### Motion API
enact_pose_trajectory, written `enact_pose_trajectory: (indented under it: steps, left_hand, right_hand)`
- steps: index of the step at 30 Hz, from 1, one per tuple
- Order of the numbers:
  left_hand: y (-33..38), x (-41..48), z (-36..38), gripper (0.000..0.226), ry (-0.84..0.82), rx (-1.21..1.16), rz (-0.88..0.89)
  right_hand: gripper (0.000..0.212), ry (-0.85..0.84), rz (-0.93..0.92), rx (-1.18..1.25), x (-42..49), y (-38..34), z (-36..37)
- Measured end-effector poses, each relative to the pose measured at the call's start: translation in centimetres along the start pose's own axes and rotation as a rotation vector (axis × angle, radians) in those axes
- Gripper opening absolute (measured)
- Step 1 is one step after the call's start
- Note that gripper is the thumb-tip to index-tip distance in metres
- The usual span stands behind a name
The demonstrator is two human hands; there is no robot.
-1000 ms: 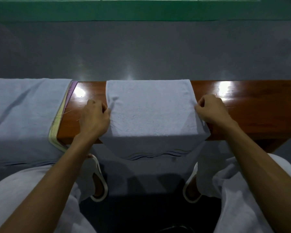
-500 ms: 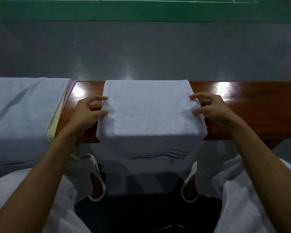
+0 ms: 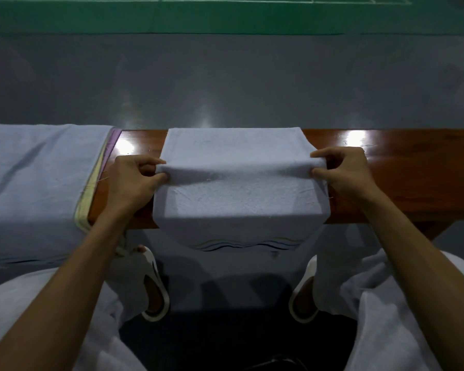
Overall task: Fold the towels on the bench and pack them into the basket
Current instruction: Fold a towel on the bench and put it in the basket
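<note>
Pale-blue terry pinched at both ends of a raised fold: left hand [image 3: 130, 178] fingertips [image 3: 160, 178] curled on its left edge, right hand [image 3: 343, 175] gripping its right edge. Towel [image 3: 239, 199] spread across wooden bench [image 3: 413, 178] between the hands, near end hanging over the front edge. More towels [image 3: 38, 183] draped at far left.

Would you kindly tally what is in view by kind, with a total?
Blue towels: 2, the middle towel and the left towel.
Coloured edges along the left towel: 2, yellow edge and purple edge.
Hands: 2, left hand and right hand, both pinching the middle towel.
White slippers: 2, left slipper and right slipper.
Bench: 1.
Total: 9.
</note>
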State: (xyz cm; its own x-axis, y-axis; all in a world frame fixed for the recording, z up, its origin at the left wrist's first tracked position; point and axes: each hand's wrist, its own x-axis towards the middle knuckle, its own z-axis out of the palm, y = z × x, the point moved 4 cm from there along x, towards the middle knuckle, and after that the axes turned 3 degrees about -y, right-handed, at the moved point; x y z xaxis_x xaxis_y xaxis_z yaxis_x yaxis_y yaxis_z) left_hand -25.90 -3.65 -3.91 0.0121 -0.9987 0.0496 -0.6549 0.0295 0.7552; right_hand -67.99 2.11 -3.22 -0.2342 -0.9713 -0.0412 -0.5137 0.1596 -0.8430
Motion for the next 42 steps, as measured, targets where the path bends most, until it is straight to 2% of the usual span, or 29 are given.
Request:
enact_pose_trajectory:
  steps: [3, 10, 13, 18, 20, 22, 25, 28, 31, 34, 36, 38, 40, 42]
  left_hand:
    - [0.2, -0.1, 0.0, 0.025, 0.066, 0.037, 0.043]
    - [-0.1, 0.1, -0.1, 0.019, 0.104, 0.104, 0.107]
    - [0.0, 0.3, -0.1, 0.018, 0.117, 0.147, 0.130]
    - [0.5, 0.1, -0.1, 0.021, 0.172, 0.189, 0.111]
    - [0.4, 0.1, 0.2, 0.022, 0.137, 0.095, 0.032]
    - [0.2, 0.3, 0.8, 0.023, 0.058, -0.145, -0.142]
    - [1.0, 0.2, 1.5, 0.020, -0.078, -0.492, -0.358]
    - [2.1, 0.5, 2.0, 0.017, -0.162, -0.676, -0.458]
    - [3.5, 2.3, 1.4, 0.014, -0.173, -0.765, -0.323]
    - [6.7, 4.5, -1.2, 0.014, -0.137, -1.051, 0.024]
    - [9.0, 5.1, -3.3, 0.019, -0.174, -1.257, 0.192]
    - [10.3, 4.8, -4.6, 0.017, -0.237, -1.341, 0.294]
    - [9.7, 4.2, -4.6, 0.014, -0.278, -1.312, 0.303]
    - [7.9, 3.3, -3.8, 0.018, -0.265, -1.258, 0.223]
  right_hand:
    - [0.035, -0.009, -0.003, 0.002, 0.1, 0.4, -0.1]
    - [0.019, 0.054, -0.202, -0.265, 0.4, 0.5, -0.2]
    - [0.020, 0.132, -0.171, -0.319, 0.5, 0.8, -0.6]
    - [0.018, 0.205, -0.016, -0.163, 0.5, 1.1, -0.9]
    - [0.017, 0.228, 0.038, -0.077, 0.5, 1.1, -0.8]
    - [0.014, 0.207, 0.116, 0.051, 0.5, 0.9, -0.5]
    - [0.010, 0.094, 0.252, 0.262, 0.4, -0.2, 0.4]
    - [0.015, -0.001, 0.357, 0.461, 0.7, -1.9, 1.8]
    - [0.025, 0.002, 0.267, 0.771, 2.3, -4.3, 2.2]
    - [0.022, 0.005, -0.065, 1.010, 3.5, -8.1, -0.1]
    - [0.015, -0.037, -0.313, 1.019, 2.8, -11.1, -1.9]
    - [0.011, -0.050, -0.452, 0.948, 1.8, -12.7, -3.0]
    - [0.008, -0.025, -0.457, 0.883, 1.6, -12.2, -3.3]
    - [0.010, -0.002, -0.379, 0.829, 1.4, -10.5, -2.8]
